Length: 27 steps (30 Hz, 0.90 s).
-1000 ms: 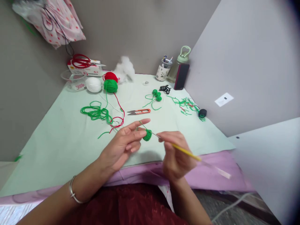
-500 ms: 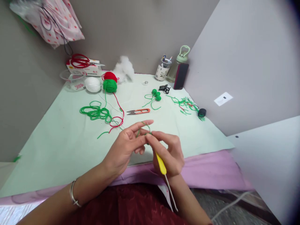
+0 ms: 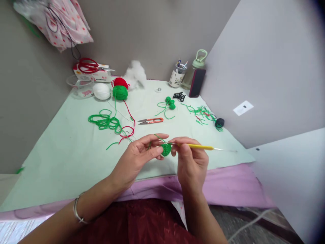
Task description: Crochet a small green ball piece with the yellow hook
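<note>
Between thumb and fingers, my left hand (image 3: 142, 152) pinches a small green crochet piece (image 3: 166, 149), and green yarn runs over its outstretched index finger. My right hand (image 3: 192, 157) is closed round a crochet hook with a yellow handle (image 3: 200, 146). The hook lies nearly level, its thin metal tip reaching left to the top edge of the crochet piece. Loops of green yarn (image 3: 103, 121) lie on the cloth beyond my left hand. Just past my fingertips rest orange-handled thread snips (image 3: 152, 120).
Behind stand white (image 3: 102, 91), green (image 3: 120, 92) and red yarn balls (image 3: 120, 82), with white stuffing (image 3: 136, 74) beside them. Small green balls (image 3: 170, 102) and a black claw clip (image 3: 179, 96) lie farther back. Yarn scraps (image 3: 203, 113), a phone (image 3: 197, 83) and a bottle (image 3: 190, 76) are at the right.
The hook has swung from pointing down toward me to nearly level, its handle end now to the right. My right hand has turned and shifted right, bringing the green crochet piece into view.
</note>
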Each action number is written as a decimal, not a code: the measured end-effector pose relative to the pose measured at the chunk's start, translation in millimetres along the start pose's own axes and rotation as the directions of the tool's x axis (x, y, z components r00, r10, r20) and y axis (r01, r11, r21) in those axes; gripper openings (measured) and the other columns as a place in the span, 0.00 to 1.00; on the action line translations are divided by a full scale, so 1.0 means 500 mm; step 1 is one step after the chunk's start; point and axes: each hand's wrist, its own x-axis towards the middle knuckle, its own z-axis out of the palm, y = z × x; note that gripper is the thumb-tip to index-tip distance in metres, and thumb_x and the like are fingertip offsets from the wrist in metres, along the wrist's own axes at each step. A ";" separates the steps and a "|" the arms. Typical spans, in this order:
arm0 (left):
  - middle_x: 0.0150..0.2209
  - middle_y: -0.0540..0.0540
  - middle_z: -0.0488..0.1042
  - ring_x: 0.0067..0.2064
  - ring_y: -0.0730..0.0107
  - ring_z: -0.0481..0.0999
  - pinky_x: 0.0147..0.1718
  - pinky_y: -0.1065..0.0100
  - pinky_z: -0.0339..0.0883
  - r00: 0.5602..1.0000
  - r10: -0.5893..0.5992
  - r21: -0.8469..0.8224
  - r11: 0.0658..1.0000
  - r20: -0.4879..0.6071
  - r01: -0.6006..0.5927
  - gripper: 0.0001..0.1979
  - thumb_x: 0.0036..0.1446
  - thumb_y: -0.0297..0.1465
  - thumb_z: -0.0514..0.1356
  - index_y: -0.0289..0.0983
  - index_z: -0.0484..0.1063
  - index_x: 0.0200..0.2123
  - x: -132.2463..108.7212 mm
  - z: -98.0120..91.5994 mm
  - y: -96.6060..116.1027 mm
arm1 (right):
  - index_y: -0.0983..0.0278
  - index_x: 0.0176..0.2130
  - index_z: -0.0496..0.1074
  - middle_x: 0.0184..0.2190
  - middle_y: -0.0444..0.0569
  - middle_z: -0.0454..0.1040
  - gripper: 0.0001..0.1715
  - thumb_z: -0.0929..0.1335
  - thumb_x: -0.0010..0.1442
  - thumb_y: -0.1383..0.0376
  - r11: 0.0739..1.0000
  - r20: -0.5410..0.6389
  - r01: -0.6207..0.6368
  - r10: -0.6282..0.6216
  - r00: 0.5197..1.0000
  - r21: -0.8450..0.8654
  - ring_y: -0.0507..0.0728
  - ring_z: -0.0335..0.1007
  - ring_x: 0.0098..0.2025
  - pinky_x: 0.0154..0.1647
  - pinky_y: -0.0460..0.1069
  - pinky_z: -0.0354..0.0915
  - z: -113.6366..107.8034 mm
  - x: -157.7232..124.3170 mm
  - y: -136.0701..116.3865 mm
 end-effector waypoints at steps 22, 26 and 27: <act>0.35 0.52 0.74 0.31 0.74 0.64 0.37 0.69 0.64 0.934 0.290 0.393 0.899 -0.209 -0.192 0.16 0.58 0.27 0.71 0.45 0.85 0.49 -0.011 0.014 -0.002 | 0.59 0.58 0.74 0.43 0.52 0.84 0.19 0.65 0.72 0.72 0.726 0.259 0.562 -0.499 0.827 -0.397 0.58 0.83 0.42 0.36 0.53 0.81 -0.008 -0.017 0.002; 0.35 0.52 0.73 0.33 0.74 0.66 0.38 0.70 0.64 0.985 0.081 0.093 0.993 -0.153 -0.067 0.26 0.53 0.29 0.75 0.44 0.81 0.57 -0.007 0.015 0.009 | 0.55 0.57 0.78 0.47 0.52 0.82 0.23 0.69 0.69 0.74 0.516 0.315 0.661 -0.604 0.732 -0.545 0.58 0.82 0.47 0.41 0.52 0.80 -0.004 -0.021 0.010; 0.34 0.52 0.72 0.33 0.75 0.66 0.37 0.71 0.63 0.994 -0.009 -0.009 1.000 -0.105 0.008 0.28 0.52 0.30 0.76 0.42 0.80 0.58 -0.006 0.012 0.013 | 0.53 0.56 0.79 0.48 0.52 0.82 0.23 0.69 0.69 0.74 0.531 0.296 0.653 -0.607 0.738 -0.540 0.58 0.81 0.47 0.41 0.53 0.79 -0.003 -0.021 0.009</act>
